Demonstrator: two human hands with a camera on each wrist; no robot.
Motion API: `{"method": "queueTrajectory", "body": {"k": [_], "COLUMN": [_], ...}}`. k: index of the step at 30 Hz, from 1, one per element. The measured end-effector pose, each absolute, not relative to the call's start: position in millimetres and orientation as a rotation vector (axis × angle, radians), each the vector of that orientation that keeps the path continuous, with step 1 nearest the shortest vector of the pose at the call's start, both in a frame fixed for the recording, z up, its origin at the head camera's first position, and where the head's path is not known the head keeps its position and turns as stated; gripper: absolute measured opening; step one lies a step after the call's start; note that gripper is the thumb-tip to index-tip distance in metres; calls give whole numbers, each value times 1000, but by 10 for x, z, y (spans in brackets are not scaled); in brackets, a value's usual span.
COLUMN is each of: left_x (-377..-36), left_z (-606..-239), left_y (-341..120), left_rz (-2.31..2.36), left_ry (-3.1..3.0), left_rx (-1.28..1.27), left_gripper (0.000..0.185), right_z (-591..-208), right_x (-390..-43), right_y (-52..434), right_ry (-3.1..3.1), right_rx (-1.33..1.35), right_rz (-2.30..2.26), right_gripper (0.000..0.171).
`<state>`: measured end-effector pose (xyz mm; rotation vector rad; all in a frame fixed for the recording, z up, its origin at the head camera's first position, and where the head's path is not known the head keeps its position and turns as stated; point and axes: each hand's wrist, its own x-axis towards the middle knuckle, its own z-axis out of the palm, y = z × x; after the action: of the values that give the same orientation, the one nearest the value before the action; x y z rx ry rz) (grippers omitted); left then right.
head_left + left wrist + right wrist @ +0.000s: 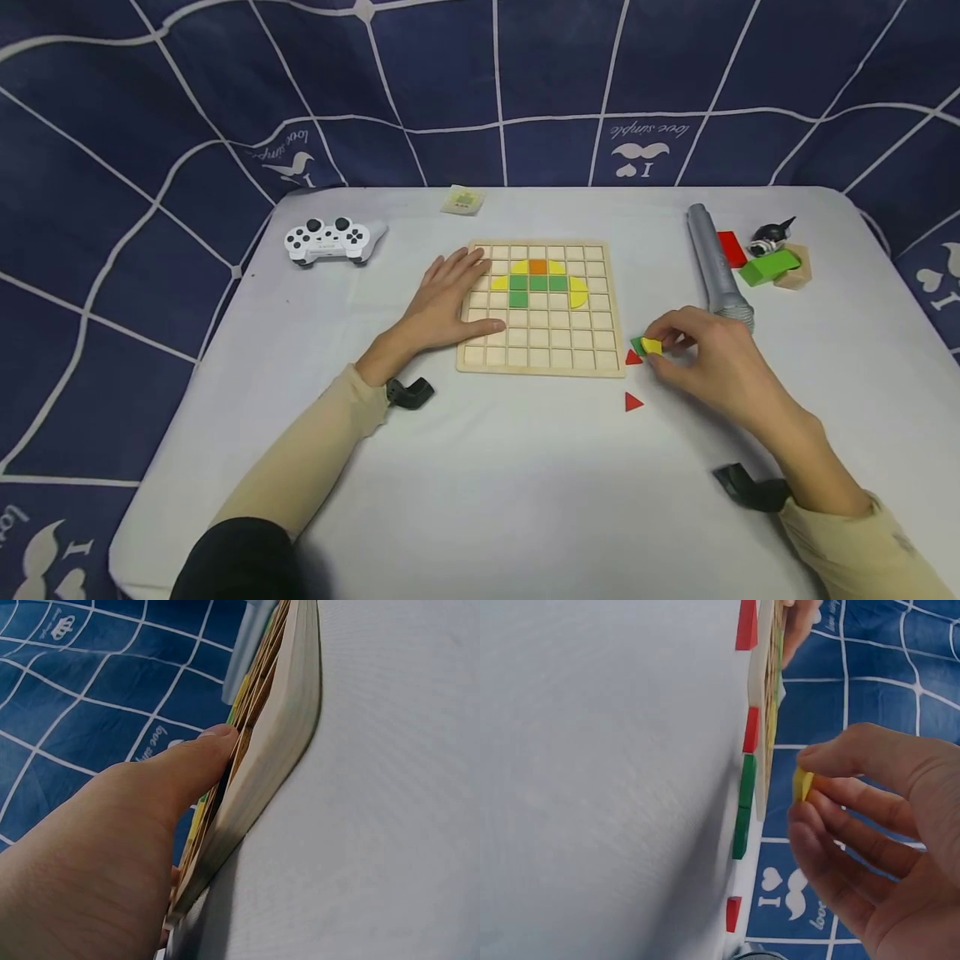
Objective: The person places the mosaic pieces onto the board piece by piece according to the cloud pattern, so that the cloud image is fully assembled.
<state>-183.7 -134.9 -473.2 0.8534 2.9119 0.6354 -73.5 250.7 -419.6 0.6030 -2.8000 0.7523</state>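
Note:
A wooden grid board [555, 337] lies mid-table with yellow, orange and green tiles [537, 282] set in its upper rows. My left hand [457, 292] rests flat on the board's left side, fingers straight; in the left wrist view the thumb [187, 772] lies against the board's edge [277, 735]. My right hand [667, 342] pinches a small yellow tile [651, 346] just right of the board's lower right corner, lifted off the cloth in the right wrist view [802, 784]. A green tile [637, 343] and two red triangles [633, 358] [633, 402] lie beside it.
A grey microphone [716, 267] lies right of the board. Beyond it are a red block [731, 248], a green block [768, 267] and a small toy [771, 236]. A white game controller [330, 240] sits at the back left, with a small card [462, 200] behind the board.

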Motion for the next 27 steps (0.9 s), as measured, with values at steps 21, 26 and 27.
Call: {"method": "queueTrajectory", "body": {"k": [21,26,27], "left_x": [-1857,-1850,-1851], "left_z": [-4784,-4776,-4776], "left_y": [-1386,-1386,-1389], "left_rz": [644,639,640], "left_ry": [2904,2913,2915], "left_rx": [861,870,870], "left_gripper": [104,103,102], "right_z": [-4057,-4108,-4119], "right_x": [-1592,-1753,-1774], "right_y": [1110,855,822], "right_ry": [-2873,-2874,-2875], "right_rx": [887,932,934], "right_rz": [856,877,884], "right_gripper": [18,16,16]}}
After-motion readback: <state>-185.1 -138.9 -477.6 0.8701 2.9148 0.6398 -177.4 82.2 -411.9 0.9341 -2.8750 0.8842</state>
